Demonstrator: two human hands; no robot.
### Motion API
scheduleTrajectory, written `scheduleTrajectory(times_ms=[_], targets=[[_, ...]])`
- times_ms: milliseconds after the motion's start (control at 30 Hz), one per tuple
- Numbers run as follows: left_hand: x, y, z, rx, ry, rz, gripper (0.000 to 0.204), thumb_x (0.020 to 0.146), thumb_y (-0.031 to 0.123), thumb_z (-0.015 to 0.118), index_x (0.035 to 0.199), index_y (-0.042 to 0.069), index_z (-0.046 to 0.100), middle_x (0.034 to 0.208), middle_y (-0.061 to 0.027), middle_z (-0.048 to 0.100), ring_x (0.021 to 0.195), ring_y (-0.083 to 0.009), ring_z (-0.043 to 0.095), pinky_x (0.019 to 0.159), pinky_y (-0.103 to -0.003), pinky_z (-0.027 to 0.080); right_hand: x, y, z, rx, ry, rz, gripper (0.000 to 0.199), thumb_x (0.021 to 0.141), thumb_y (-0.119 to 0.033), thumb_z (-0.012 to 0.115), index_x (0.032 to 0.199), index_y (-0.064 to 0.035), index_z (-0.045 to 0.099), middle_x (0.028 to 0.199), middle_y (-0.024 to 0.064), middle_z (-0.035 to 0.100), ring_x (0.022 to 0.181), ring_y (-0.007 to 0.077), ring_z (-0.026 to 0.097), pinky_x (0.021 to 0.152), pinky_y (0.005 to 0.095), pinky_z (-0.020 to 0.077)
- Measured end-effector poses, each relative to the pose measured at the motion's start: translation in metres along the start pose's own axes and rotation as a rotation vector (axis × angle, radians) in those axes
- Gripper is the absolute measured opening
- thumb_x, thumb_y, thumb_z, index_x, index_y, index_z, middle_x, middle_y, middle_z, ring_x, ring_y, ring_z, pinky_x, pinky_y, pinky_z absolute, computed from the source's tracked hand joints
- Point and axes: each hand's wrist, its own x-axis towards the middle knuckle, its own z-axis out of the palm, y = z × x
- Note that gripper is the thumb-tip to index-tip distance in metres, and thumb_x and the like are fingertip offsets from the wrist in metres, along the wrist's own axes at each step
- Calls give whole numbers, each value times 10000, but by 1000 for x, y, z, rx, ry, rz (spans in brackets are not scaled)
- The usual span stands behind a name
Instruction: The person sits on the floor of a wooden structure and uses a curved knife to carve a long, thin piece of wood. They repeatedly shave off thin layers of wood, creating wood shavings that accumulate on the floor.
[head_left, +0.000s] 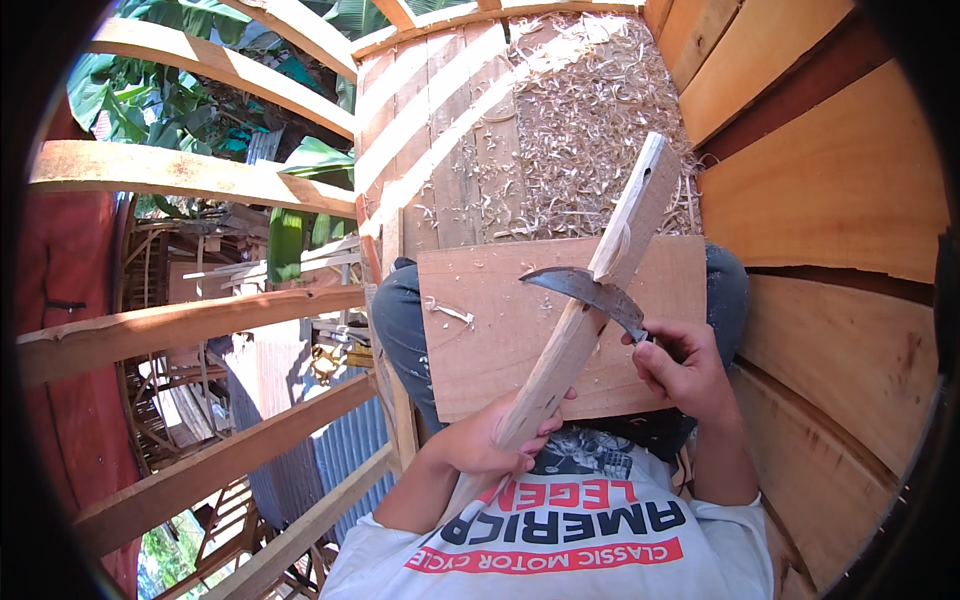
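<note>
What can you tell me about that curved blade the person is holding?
The curved blade is dark grey metal, sickle-shaped, its pointed tip reaching toward the person's left. The right hand grips its handle, which is hidden in the fist. The blade lies across a long pale wooden stick, its edge against the wood, above a flat wooden board resting on the person's lap. The left hand holds the stick's lower end.

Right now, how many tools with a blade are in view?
1. A dark curved metal blade is gripped in the right hand, lying across the long pale wooden stick that the left hand holds over a flat square wooden board. Others may be hidden.
</note>
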Motion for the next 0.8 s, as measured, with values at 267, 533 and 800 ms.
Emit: scheduleTrajectory(times_ms=[267, 533, 800], targets=[[4, 0, -2, -6, -20, -21, 823, 708, -34, 637, 1419, 24, 225, 977, -19, 406, 774, -80, 460, 657, -217, 431, -1, -2, 5, -71, -117, -22, 183, 907, -94, 625, 1029, 36, 665, 673, -24, 568, 583, 12, 473, 502, 186, 371], [1, -2, -10, -44, -7, -42, 817, 699, -44, 586, 1433, 50, 239, 969, 0, 394, 756, -64, 441, 654, -207, 426, 9, 9, 2, -173, -209, -82, 186, 900, -100, 642, 1020, 41, 664, 674, -29, 562, 587, 19, 473, 522, 188, 382], [-1, 2, -9, -37, -8, -34, 820, 701, -45, 582, 1437, 56, 236, 974, -3, 386, 758, -66, 440, 651, -197, 428, 14, 10, -3, -48, 138, -32, 184, 908, -110, 635, 1028, 24, 670, 670, -32, 563, 533, 15, 475, 460, 181, 348]])
